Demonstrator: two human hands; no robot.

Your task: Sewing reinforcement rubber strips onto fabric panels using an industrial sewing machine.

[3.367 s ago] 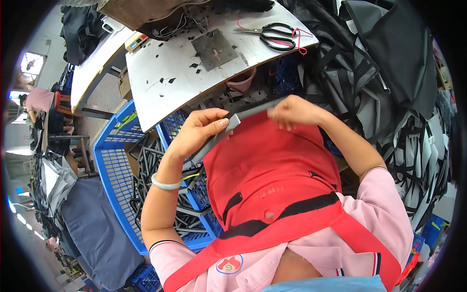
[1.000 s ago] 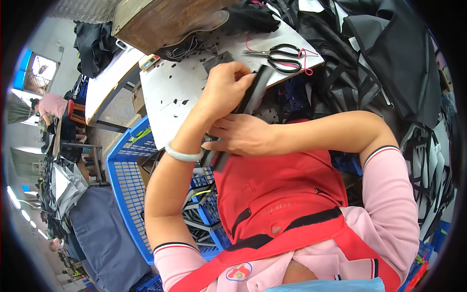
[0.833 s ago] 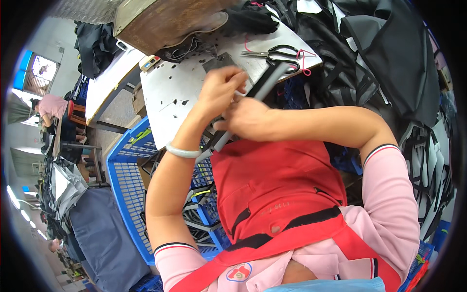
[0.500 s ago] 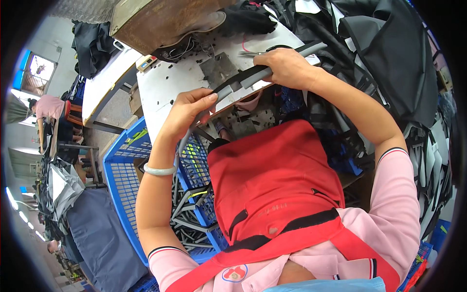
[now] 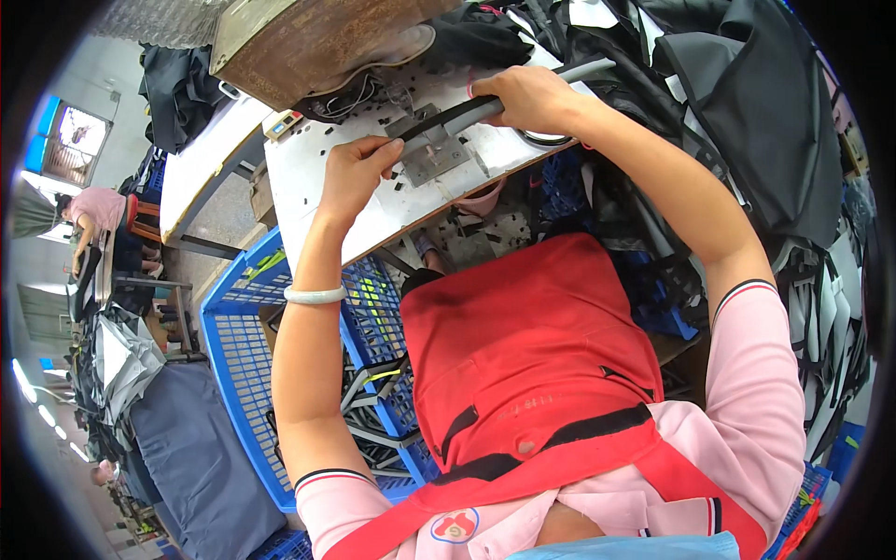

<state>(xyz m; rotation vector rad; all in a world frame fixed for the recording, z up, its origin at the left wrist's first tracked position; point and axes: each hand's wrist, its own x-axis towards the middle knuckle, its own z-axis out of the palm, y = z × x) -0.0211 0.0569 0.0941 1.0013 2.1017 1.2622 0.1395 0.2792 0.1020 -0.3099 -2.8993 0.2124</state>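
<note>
A narrow grey-and-black fabric strip (image 5: 459, 119) stretches between my two hands over the white table (image 5: 303, 201). My left hand (image 5: 357, 173) is closed on its left end, thumb and fingers pinched together. Farther right, my right hand (image 5: 534, 98) grips the strip from above, and a grey length sticks out past it toward the black cloth. Beneath the strip lies a square metal plate (image 5: 436, 168) set in the tabletop, partly covered by it. A dark looped thing (image 5: 546, 140) lies just below my right hand; its kind is hard to make out.
A rusty brown machine housing (image 5: 289, 47) stands behind the plate. Black fabric (image 5: 756, 121) is heaped at the right. Blue plastic baskets (image 5: 238, 327) at my left hold several grey-and-black strips. A person (image 5: 93, 210) works at the far left. Small black scraps dot the table.
Both hands have moved up and away from me with the strip, my left hand shifting slightly left. The strip now lies over the metal plate. The scissors beside my right hand no longer show clearly.
</note>
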